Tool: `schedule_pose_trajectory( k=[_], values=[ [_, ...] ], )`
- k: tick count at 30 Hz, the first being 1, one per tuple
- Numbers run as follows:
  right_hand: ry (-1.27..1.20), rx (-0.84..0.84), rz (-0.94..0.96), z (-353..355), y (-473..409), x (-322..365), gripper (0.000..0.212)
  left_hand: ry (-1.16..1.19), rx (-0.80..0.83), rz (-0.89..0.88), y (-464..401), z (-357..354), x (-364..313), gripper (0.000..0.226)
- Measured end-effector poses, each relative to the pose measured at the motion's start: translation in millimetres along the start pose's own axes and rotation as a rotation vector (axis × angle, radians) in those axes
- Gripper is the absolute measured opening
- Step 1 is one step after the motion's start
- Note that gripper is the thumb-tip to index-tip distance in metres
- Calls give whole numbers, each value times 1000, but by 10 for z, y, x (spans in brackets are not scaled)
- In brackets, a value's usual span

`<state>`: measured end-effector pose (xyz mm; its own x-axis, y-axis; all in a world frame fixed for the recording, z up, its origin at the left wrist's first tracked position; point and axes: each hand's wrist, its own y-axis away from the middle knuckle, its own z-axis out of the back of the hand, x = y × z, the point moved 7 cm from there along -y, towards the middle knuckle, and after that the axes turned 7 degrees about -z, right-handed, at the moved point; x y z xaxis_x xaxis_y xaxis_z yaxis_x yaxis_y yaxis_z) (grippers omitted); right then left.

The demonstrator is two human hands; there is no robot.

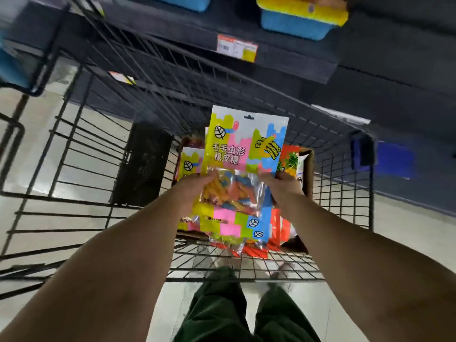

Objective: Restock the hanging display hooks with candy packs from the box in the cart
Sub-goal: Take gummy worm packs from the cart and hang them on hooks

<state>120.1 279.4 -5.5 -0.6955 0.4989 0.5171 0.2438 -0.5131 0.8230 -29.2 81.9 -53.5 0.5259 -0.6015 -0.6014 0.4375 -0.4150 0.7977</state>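
1. I am looking down past my two bare forearms into a black wire cart (pixel 98 169).
2. My left hand (pixel 195 186) grips the left edge of a stack of candy packs (pixel 237 169), my fingers curled round its clear window.
3. My right hand (pixel 283 186) grips the stack's right edge in the same way, fingers wrapped onto the front.
4. The top pack is bright yellow, pink, green and blue, with a leaf logo, Chinese lettering and a hang hole at its top edge. Coloured candy sticks show through the window.
5. I hold the stack upright above a cardboard box (pixel 307 174), which sits against the cart's right side.
6. More packs (pixel 191 161) of the same kind stand in the box on the left; red and orange packs (pixel 287 159) fill its right side.
7. A dark shelf (pixel 283 58) beyond the cart's far end carries a price tag (pixel 237 48) and blue and yellow tubs (pixel 298 18).
8. My dark green trousers (pixel 217 312) show at the cart's near edge.
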Motion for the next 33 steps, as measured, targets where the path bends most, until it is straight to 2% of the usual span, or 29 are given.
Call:
schedule_pose_trajectory(
  k=[2, 4, 6, 7, 8, 10, 11, 12, 14, 15, 17, 18, 20, 22, 28, 30, 31, 33],
  values=[
    [-38, -23, 35, 226, 89, 59, 31, -39, 16, -93, 184, -139, -322, 59],
    [-123, 15, 46, 435, 213, 147, 41, -92, 57, -192, 314, -314, -598, 46],
    [-199, 28, 88, 703, 350, 238, 41, -121, 193, -303, 414, -623, -882, 25],
    [-233, 38, 123, 855, 440, 273, 39, -160, 208, -330, 466, -764, -1001, 22],
    [-256, 47, 153, 1032, 540, 301, 46, -189, 155, -353, 530, -875, -1123, 21],
    [-293, 26, 207, 1498, 744, 311, 65, -246, 125, -384, 764, -1278, -1357, 65],
    [-329, 19, 239, 1775, 836, 286, 58, -234, 160, -405, 886, -1564, -1452, 81],
    [-354, 4, 261, 2091, 911, 235, 45, -193, 201, -424, 1040, -1877, -1531, 79],
    [-377, -51, 293, 2767, 1115, 90, 22, -126, 238, -415, 1350, -2512, -1606, 46],
    [-394, -78, 314, 3128, 1203, -5, 18, -100, 262, -375, 1509, -2867, -1605, 39],
    [-424, -137, 334, 3866, 1445, -240, 17, -80, 326, -372, 1710, -3597, -1646, 58],
    [-444, -179, 347, 4239, 1585, -370, 16, -102, 366, -379, 1835, -3986, -1675, 58],
    [-491, -286, 386, 4965, 1882, -643, 16, -143, 446, -416, 2182, -4770, -1755, 38],
    [-541, -397, 410, 5609, 2162, -914, 21, -200, 496, -448, 2485, -5492, -1810, 33],
    [-790, -593, 439, 7050, 2571, -1659, 37, -311, 626, -607, 2936, -7346, -1937, 34],
    [-832, -678, 428, 7404, 2615, -1838, 32, -341, 656, -626, 2962, -7844, -1930, 38],
    [-853, -719, 423, 7575, 2607, -1913, 28, -353, 675, -619, 2930, -8078, -1922, 44],
    [-878, -777, 405, 7896, 2589, -2012, 26, -370, 712, -607, 2711, -8575, -1920, 75]
  ],
)
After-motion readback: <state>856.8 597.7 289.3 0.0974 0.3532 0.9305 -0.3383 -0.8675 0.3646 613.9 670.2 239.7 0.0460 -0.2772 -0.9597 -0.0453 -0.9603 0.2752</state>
